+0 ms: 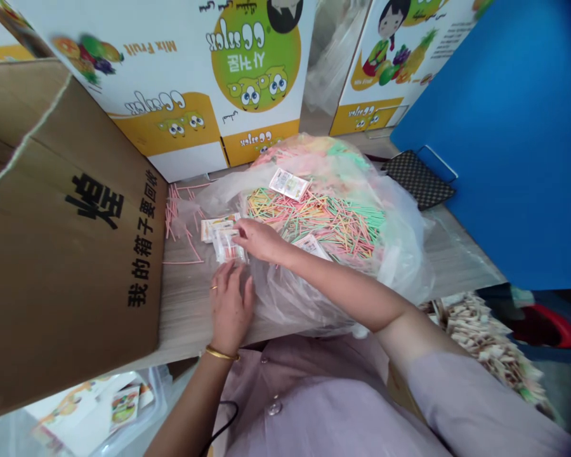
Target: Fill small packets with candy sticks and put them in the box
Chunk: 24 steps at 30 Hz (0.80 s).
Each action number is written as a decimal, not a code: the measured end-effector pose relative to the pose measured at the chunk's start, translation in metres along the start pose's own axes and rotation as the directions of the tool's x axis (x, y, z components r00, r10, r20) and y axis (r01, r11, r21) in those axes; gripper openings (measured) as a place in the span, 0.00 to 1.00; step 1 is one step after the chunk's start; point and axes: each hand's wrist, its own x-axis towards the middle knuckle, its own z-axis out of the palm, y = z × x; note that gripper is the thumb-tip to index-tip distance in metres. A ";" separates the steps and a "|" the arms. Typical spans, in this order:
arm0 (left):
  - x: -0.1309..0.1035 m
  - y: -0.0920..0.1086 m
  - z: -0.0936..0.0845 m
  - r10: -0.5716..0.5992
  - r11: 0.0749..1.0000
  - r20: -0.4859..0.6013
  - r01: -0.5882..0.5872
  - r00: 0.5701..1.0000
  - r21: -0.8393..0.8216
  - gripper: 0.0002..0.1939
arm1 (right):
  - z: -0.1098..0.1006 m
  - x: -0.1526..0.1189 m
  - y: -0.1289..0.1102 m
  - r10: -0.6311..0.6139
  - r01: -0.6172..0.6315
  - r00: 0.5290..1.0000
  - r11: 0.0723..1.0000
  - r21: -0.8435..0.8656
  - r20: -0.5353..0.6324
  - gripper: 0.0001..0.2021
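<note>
A small clear packet point(229, 247) with pinkish sticks inside lies on the table beside the bag. My right hand point(259, 241) reaches across from the right, its thumb and fingers closed on the packet's upper right edge. Just below, my left hand point(231, 311) rests with fingers stretched out, the fingertips at the packet's lower edge. Partly under this packet is another printed packet point(212, 228). Right of my hands, an open clear plastic bag point(404, 254) holds a heap of thin pink, green and yellow candy sticks point(323, 212). On the heap lies a printed packet point(289, 184).
A brown cardboard box point(99, 266) stands at the left, with loose pink sticks point(172, 212) beside it. Printed white cartons point(171, 76) line the back. A blue panel point(514, 139) and a dark checked pouch point(416, 179) are at the right. Below right are many packets point(490, 343).
</note>
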 end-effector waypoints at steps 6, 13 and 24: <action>-0.010 -0.005 0.017 -0.031 0.992 0.091 0.019 0.995 0.129 0.26 | 0.005 0.000 0.007 0.035 -0.029 0.984 0.999 -0.039 0.172 0.12; -0.003 -0.011 0.018 0.054 0.973 0.107 -0.076 0.993 0.216 0.26 | -0.045 -0.029 0.031 0.043 -0.043 0.999 0.999 -0.003 -0.032 0.11; 0.003 -0.021 0.014 0.203 0.918 0.150 -0.241 0.968 0.315 0.25 | -0.036 -0.124 0.106 0.201 -0.265 0.953 0.914 -0.306 -0.225 0.10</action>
